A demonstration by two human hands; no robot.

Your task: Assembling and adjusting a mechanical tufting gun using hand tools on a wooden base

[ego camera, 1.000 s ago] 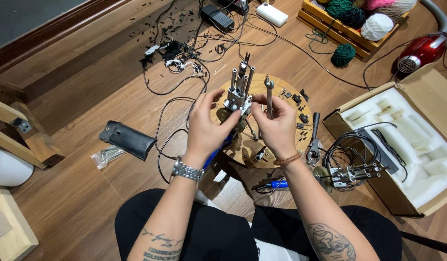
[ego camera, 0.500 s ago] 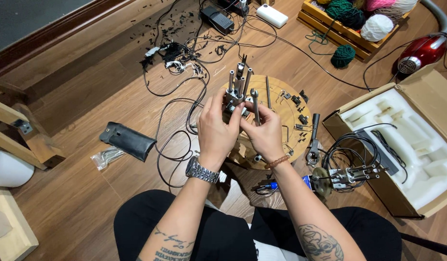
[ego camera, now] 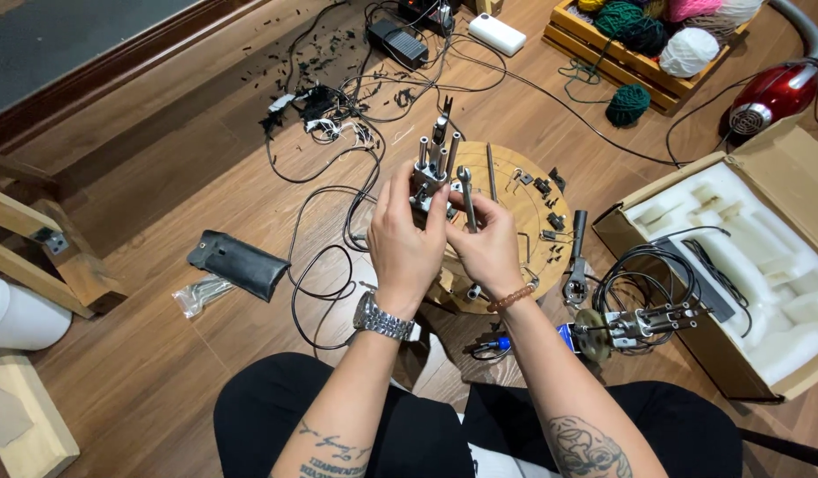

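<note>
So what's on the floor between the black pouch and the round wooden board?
In the head view, loops of black cable lie on the wooden floor between the black pouch and the round wooden board.

To my right on the wooden floor sits an open brown cardboard box [ego camera: 643, 192], its flaps folded outward. It holds a white moulded foam insert [ego camera: 763, 257] with shaped recesses, and a dark flat strip and some black cable lie across that foam. To my near left lies a small clear plastic bag [ego camera: 199, 293] with thin metal pieces inside, just beside a black soft zip pouch [ego camera: 238, 264]. I see no labels, signs or screens anywhere around me.
</note>
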